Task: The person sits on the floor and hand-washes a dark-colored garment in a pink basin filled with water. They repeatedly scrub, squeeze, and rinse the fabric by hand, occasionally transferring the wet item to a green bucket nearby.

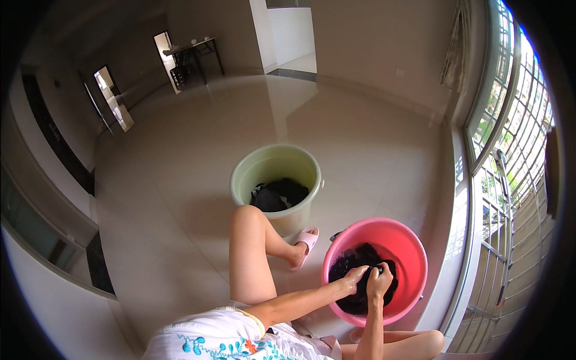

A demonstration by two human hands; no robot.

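In front of me to the right stands a pink plastic bucket (411, 265) with wet dark cloth (344, 270) and some suds inside. My left hand (355, 277), wet and soapy, grips a bunched part of the cloth over the bucket. Close beside it, my right hand (379, 281) is clenched on the same dark fabric. The cloth's lower part hangs into the bucket, where its full shape is hidden. Beyond my knee is a pale green bucket (279, 157) holding a heap of dark clothes (274, 195).
A pink slipper (309, 238) is on my foot between the buckets. Glossy tiles (193, 157) cover the floor. A window with metal bars (517, 121) and its sill run along the right. Far off stands a table (193, 47) with small items on it.
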